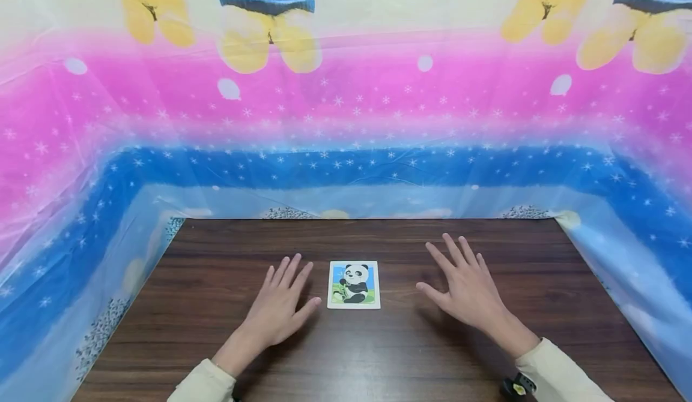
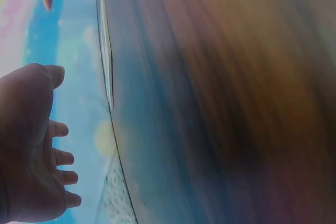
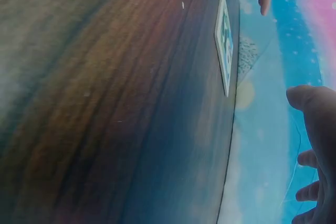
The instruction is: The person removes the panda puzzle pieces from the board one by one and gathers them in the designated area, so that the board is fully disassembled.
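A small square picture board of a panda (image 1: 354,285), white-bordered, lies flat on the dark wood table (image 1: 259,366) between the two hands. Just left of it is my left hand (image 1: 278,306), fingers stretched forward and thumb pointing toward the board without touching it. On the other side, farther off, my right hand (image 1: 465,288) hovers with fingers spread, holding nothing. Both wrist views show the board edge-on as a thin slab: the panda board (image 2: 106,51) in the left one, the same board (image 3: 224,45) in the right one.
A printed cloth (image 1: 346,107) in pink and blue with snowflakes hangs behind the table and along both its sides. Pale sleeves cover the forearms, and a dark strap (image 1: 519,385) sits at the right wrist.
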`<state>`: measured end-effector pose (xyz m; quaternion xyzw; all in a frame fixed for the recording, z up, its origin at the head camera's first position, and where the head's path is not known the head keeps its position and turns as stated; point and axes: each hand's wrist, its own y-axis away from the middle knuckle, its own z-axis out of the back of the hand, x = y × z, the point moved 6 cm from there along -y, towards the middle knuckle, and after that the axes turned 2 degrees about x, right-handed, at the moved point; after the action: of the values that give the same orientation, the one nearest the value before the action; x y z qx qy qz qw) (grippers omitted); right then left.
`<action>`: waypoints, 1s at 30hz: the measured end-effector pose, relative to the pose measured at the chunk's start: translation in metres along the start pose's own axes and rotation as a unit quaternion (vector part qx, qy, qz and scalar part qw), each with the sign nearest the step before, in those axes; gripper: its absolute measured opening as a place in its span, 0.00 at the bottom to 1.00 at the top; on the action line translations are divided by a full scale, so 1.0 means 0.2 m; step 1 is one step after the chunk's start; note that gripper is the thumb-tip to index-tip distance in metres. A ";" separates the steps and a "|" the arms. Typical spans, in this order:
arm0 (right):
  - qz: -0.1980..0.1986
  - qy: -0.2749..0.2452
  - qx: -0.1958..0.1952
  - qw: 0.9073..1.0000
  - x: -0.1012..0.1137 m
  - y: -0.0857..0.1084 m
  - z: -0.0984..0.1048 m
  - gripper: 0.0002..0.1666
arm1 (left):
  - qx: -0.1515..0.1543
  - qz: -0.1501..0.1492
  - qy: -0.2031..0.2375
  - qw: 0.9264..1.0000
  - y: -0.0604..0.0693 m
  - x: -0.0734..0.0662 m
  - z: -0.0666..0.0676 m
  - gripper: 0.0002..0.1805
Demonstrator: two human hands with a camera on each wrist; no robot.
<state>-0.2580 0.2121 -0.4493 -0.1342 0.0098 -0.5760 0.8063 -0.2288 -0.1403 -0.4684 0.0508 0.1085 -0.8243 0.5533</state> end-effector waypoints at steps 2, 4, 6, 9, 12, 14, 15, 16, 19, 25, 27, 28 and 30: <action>0.011 -0.009 0.004 1.000 0.01 -0.02 0.00 0.53 | 0.004 -0.012 0.009 1.000 -0.01 -0.05 -0.01 0.40; 0.027 -0.019 0.006 0.999 0.02 -0.03 0.00 0.52 | 0.009 -0.022 0.017 1.000 -0.01 -0.10 -0.02 0.39; 0.046 -0.030 0.007 0.998 0.04 -0.05 0.01 0.51 | 0.018 -0.031 0.024 0.999 -0.02 -0.15 -0.03 0.38; 0.071 -0.048 0.012 0.996 0.07 -0.08 0.00 0.48 | 0.033 -0.045 0.030 0.998 -0.02 -0.22 -0.05 0.39; 0.085 -0.070 0.022 0.994 0.09 -0.11 -0.01 0.45 | 0.052 -0.058 0.033 0.996 -0.03 -0.27 -0.09 0.39; 0.090 -0.083 0.032 0.992 0.11 -0.13 -0.02 0.43 | 0.063 -0.066 0.034 0.995 -0.03 -0.31 -0.11 0.39; 0.092 -0.089 0.037 0.991 0.12 -0.14 -0.03 0.42 | 0.070 -0.069 0.035 0.995 -0.04 -0.33 -0.13 0.40; 0.096 -0.095 0.042 0.990 0.13 -0.15 -0.04 0.41 | 0.076 -0.071 0.035 0.994 -0.04 -0.35 -0.14 0.40; 0.108 -0.104 0.054 0.987 0.16 -0.18 -0.06 0.38 | 0.092 -0.079 0.030 0.992 -0.06 -0.40 -0.17 0.41; 0.146 -0.107 0.060 0.982 0.22 -0.23 -0.10 0.35 | 0.102 -0.092 0.005 0.991 -0.10 -0.48 -0.21 0.41; 0.155 -0.114 0.062 0.979 0.23 -0.25 -0.11 0.34 | 0.105 -0.093 0.004 0.990 -0.12 -0.50 -0.22 0.41; 0.158 -0.121 0.063 0.978 0.24 -0.26 -0.12 0.34 | 0.108 -0.091 0.005 0.990 -0.12 -0.50 -0.23 0.41; 0.162 -0.130 0.067 0.976 0.25 -0.28 -0.13 0.33 | 0.114 -0.087 0.005 0.990 -0.14 -0.50 -0.24 0.41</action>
<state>-0.2976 0.1433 -0.4555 -0.1505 -0.1119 -0.4151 0.8903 -0.2180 -0.0283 -0.4912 0.1084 0.0205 -0.8761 0.4694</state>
